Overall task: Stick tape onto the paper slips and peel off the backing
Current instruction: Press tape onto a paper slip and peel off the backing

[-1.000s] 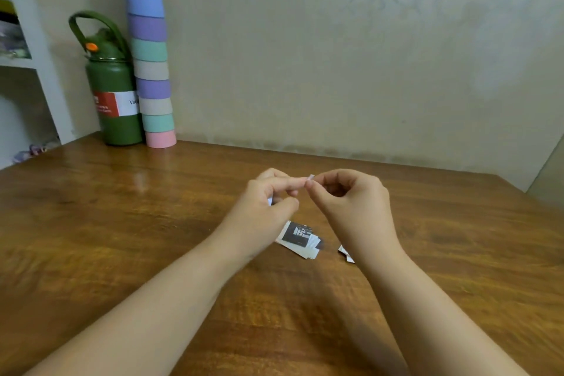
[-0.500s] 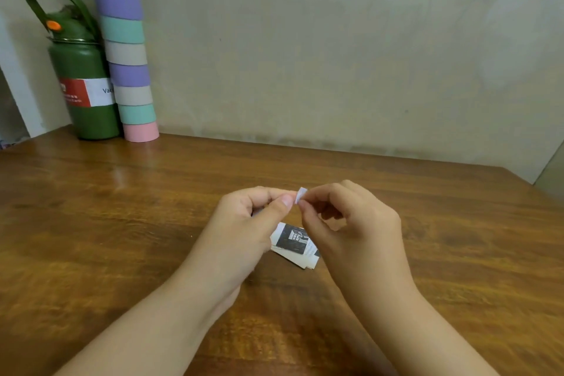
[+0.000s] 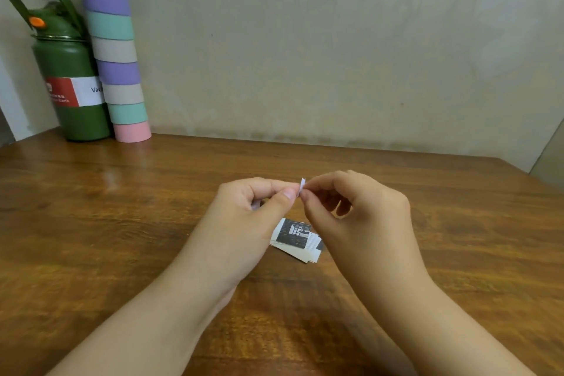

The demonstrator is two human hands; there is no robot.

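Above the middle of the wooden table (image 3: 122,223), my left hand (image 3: 244,223) and my right hand (image 3: 357,217) meet fingertip to fingertip. Both pinch a tiny white piece of tape (image 3: 302,185) that stands up between thumb and forefinger. A sliver of white shows inside the left palm; I cannot tell what it is. Under the hands a small stack of paper slips (image 3: 297,238) lies flat, the top one printed black and white, its right part hidden by my right hand.
A green flask (image 3: 70,82) with a carry handle stands at the back left against the wall. Beside it rises a tall tube (image 3: 116,52) striped in pastel colours. The table's right edge runs near the far right corner.
The view has swung right and down, so the flask and tube sit further left. The hands stay together on the white piece, which now stands up more clearly between the fingertips.
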